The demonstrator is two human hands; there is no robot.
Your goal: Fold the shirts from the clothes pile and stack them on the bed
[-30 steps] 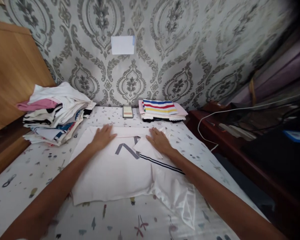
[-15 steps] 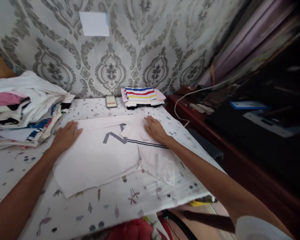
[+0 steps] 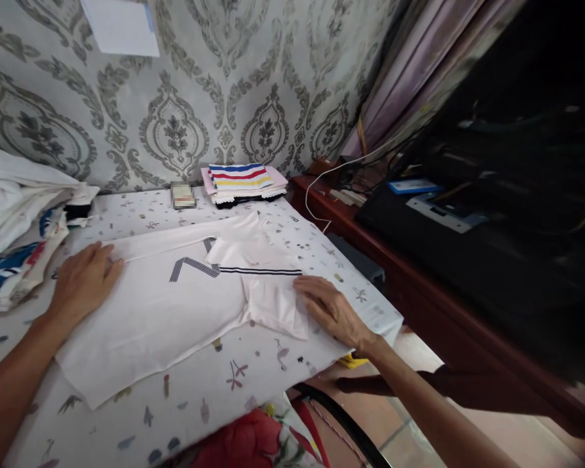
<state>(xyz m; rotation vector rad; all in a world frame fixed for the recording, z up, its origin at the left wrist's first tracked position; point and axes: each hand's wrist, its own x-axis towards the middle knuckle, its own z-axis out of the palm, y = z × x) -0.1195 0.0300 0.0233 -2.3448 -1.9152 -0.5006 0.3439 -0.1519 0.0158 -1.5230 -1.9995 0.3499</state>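
A white T-shirt [image 3: 160, 318] with dark stripes across the chest and sleeve is spread sideways over the patterned cloth. My left hand [image 3: 84, 276] lies on the shirt's far left corner, its fingers stretched out. At the right end, the fingers of my right hand [image 3: 331, 309] touch the sleeve's edge beside the double dark stripe. They are extended and slightly apart. The shirt's upper edge is folded over in a long strip, and the near sleeve shows some wrinkles.
Piled clothes [image 3: 19, 201] stand at the left. By the wall are a folded stack [image 3: 244, 185] topped with striped cloth and a small box [image 3: 182, 195]. A dark red wooden desk [image 3: 419, 312] with a white cable [image 3: 308, 201] borders the right side. Red floral fabric [image 3: 248, 439] hangs in front.
My right hand has moved from the shirt's far upper right toward me, to the sleeve end. My left hand stays at the left edge. The view has shifted to the right.
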